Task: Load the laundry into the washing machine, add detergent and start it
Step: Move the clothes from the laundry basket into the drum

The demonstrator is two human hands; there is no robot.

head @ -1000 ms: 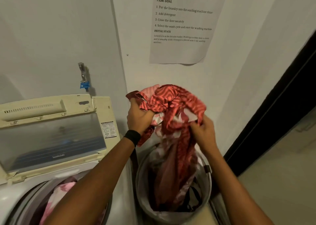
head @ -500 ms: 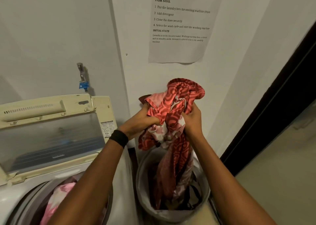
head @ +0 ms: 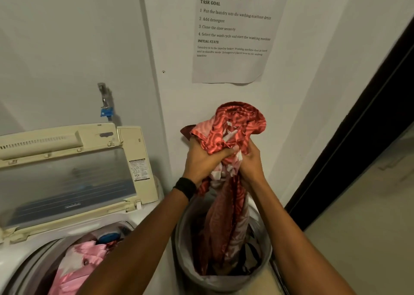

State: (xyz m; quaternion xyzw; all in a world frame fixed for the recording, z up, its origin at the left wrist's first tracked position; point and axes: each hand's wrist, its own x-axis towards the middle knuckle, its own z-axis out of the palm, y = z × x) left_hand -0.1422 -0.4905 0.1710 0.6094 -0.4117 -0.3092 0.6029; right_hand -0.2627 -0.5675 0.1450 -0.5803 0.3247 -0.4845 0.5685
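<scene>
A red patterned cloth (head: 237, 124) is bunched above the grey laundry basket (head: 192, 265), and its long tail hangs down into the basket. My left hand (head: 205, 162) and my right hand (head: 252, 163) both grip the bunch, side by side and touching. The top-loading washing machine (head: 125, 218) stands at the left with its lid (head: 67, 178) raised. Pink cloth (head: 78, 261) lies in its drum, partly hidden by my left forearm.
A tap with a blue fitting (head: 105, 106) sticks out of the wall above the washer. A printed task sheet (head: 235, 32) hangs on the wall. A dark doorway edge (head: 349, 142) runs down the right, with pale floor (head: 358, 238) beyond. More dark clothes lie in the basket.
My hands have come together on the red cloth and gathered it into a tighter bunch. The view has tilted down slightly, so more of the drum shows.
</scene>
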